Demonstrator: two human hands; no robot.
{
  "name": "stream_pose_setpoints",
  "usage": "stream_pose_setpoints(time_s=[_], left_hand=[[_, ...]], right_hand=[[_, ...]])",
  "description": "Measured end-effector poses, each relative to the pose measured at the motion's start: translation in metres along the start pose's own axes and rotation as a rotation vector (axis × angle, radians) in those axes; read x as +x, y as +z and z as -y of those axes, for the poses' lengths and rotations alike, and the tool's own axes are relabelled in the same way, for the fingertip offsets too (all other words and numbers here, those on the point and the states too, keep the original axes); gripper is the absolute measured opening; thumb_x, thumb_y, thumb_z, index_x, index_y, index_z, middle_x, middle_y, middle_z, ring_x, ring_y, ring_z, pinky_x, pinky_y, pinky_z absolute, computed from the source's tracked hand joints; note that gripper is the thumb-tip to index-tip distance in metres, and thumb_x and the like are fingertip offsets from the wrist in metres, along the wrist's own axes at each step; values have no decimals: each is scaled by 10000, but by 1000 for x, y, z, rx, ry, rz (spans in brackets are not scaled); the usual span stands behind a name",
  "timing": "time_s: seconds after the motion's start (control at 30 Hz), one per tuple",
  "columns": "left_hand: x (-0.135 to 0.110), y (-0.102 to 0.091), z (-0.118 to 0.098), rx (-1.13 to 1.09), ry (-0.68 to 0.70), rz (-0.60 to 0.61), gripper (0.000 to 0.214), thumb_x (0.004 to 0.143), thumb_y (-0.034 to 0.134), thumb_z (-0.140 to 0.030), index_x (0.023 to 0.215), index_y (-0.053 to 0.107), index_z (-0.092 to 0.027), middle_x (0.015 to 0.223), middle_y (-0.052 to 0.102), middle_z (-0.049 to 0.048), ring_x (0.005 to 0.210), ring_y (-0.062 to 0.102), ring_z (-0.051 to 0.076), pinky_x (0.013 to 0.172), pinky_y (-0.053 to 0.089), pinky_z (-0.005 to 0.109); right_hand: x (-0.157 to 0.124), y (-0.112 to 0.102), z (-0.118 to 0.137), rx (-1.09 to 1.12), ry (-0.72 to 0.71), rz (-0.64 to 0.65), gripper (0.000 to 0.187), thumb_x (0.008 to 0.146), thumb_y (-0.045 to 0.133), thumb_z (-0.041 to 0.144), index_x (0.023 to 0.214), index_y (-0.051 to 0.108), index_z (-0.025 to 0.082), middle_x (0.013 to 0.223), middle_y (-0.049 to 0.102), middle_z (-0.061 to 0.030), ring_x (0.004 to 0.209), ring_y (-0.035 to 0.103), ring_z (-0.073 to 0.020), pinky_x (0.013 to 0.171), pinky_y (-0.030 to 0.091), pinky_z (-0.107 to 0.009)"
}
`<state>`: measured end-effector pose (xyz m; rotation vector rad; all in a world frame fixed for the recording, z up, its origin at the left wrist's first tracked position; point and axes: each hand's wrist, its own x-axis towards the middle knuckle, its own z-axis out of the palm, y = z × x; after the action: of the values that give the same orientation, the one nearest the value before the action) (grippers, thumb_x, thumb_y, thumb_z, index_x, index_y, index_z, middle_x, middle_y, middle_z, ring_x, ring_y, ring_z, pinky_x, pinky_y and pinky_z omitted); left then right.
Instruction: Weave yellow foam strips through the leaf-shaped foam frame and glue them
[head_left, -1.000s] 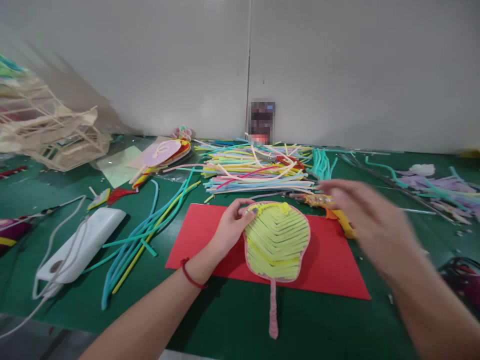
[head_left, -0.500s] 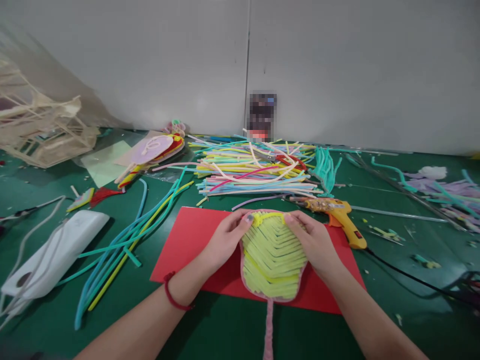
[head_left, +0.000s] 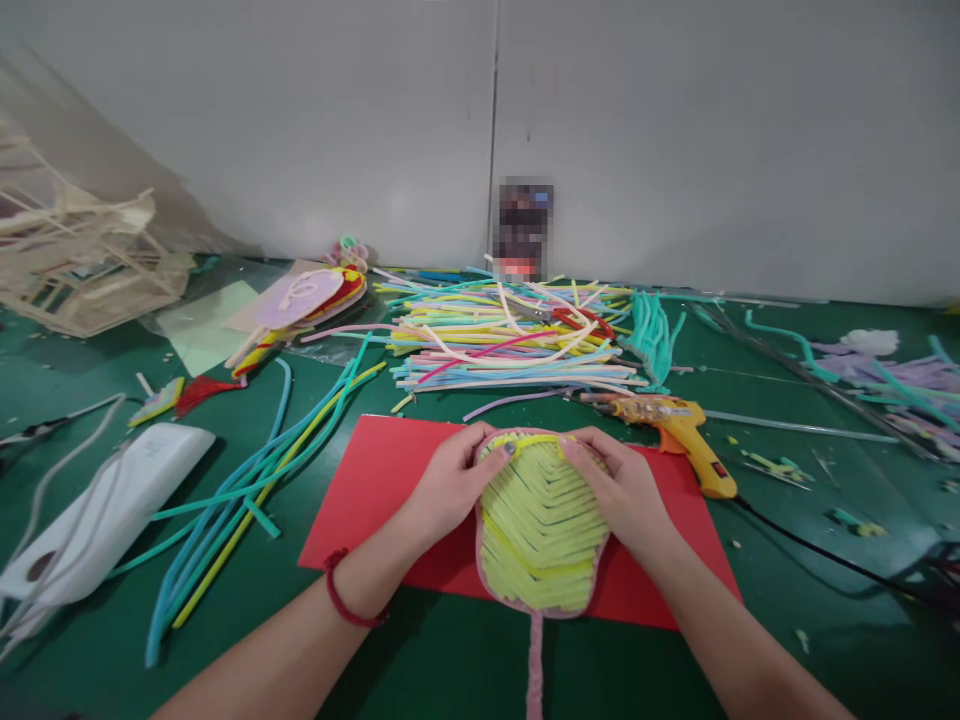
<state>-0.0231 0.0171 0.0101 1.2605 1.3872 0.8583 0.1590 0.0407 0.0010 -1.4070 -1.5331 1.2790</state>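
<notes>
Between my hands is a hand fan [head_left: 544,530] made of yellow-green pipe cleaners in a chevron pattern, with a pink rim and a pink handle [head_left: 535,665] pointing toward me. My left hand [head_left: 457,478] grips its upper left edge, the thumb pressing on the face. At the upper right edge my right hand [head_left: 619,480] pinches it in the same way. A brighter yellow strip [head_left: 536,439] runs along the top between my thumbs. Fingers behind the fan are hidden. Beneath lies a red sheet [head_left: 390,470].
A yellow glue gun [head_left: 686,435] with a black cord lies at right. Behind, a pile of colored pipe cleaners [head_left: 495,350] holds red-handled scissors [head_left: 577,320]. To the left are loose blue and yellow pipe cleaners [head_left: 255,490], a white power strip [head_left: 120,510] and a finished-looking lilac fan [head_left: 300,300].
The fan has shifted slightly down and left, with its top tipped a little. Both thumbs have moved lower onto its face, still gripping.
</notes>
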Motion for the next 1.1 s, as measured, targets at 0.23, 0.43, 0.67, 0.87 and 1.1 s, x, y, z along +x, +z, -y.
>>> stream_pose_setpoints(time_s=[0.23,0.43,0.67,0.87,1.1], left_hand=[[1,3,5,22,16,-44,265,778,476,-422,776,516,-160,671,490,-23,620,459,98,535,366,198],[0,0,0,-58,38,23,270,777,496,-408,862,554,-158,799,576,13,750,531,132,630,422,222],[-1,-2,0,-11,35,62,340,786,485,-435,952,583,-156,902,616,45,820,554,163,683,446,251],[0,1,1,32,43,9,313,793,475,-414,932,589,-158,868,615,34,783,542,149,653,436,237],[-1,1,0,44,20,-19,288,786,483,-396,893,591,-151,805,606,21,733,532,133,622,420,220]], right_hand=[[-2,1,3,48,26,2,321,732,547,486,737,586,168,656,564,-16,613,509,-138,522,403,-220],[-2,1,3,55,19,3,325,735,543,491,738,586,170,630,558,-9,572,495,-124,494,394,-214],[-2,1,2,63,-2,23,329,745,531,497,747,582,172,650,566,-15,599,514,-132,507,411,-215],[-3,1,1,32,-20,17,328,752,522,500,738,583,178,646,570,-15,593,519,-136,505,412,-221],[-2,1,0,57,2,26,317,743,538,490,741,587,177,644,581,-10,595,526,-135,511,412,-222]])
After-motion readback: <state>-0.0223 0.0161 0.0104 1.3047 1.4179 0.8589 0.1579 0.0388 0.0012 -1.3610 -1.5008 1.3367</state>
